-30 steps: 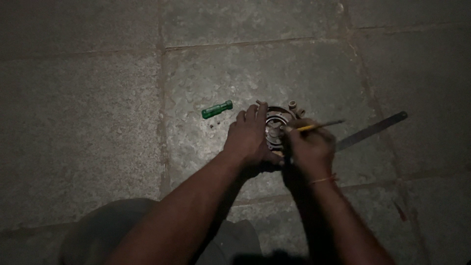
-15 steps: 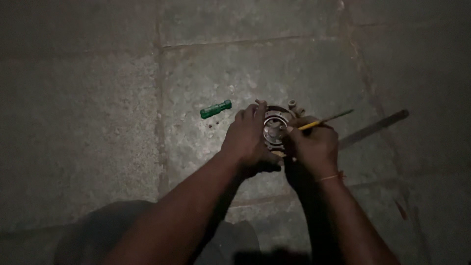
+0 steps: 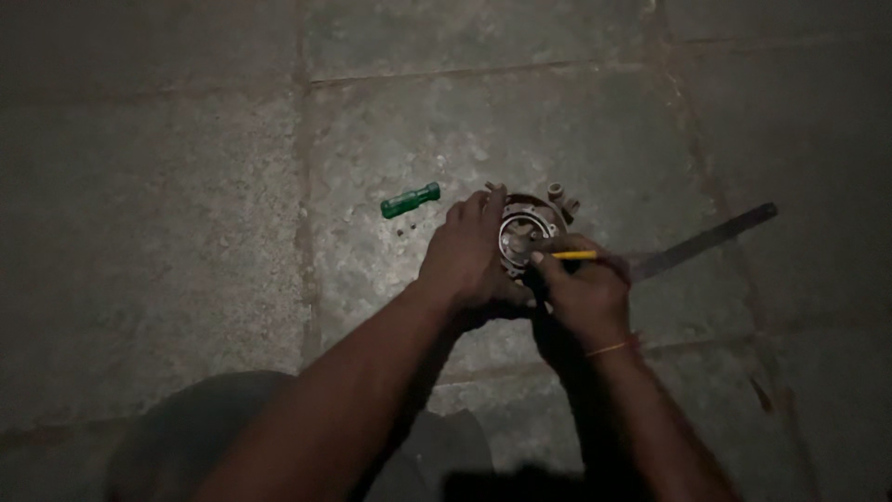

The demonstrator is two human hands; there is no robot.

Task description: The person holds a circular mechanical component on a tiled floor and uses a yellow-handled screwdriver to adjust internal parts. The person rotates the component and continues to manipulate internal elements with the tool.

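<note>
Centrally, round metal part point(image 3: 522, 237) seen on stone floor point(image 3: 186, 186), steadied by left hand point(image 3: 472, 258), fingers curled over rim at 9 o'clock. Yellow pencil point(image 3: 574, 255) pinched in right hand point(image 3: 578, 296), tip at part's centre. Green handle point(image 3: 410, 200) at 10 o'clock; metal ruler point(image 3: 706, 242) at 3 o'clock.

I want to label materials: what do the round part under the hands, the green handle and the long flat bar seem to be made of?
Round part: probably metal, since its rings glint silvery in the light. Green handle: likely plastic, given its bright, slightly glossy, even colour. Flat bar: apparently metal, dull grey, thin and straight with a faint sheen; the dim light leaves this uncertain.
</note>
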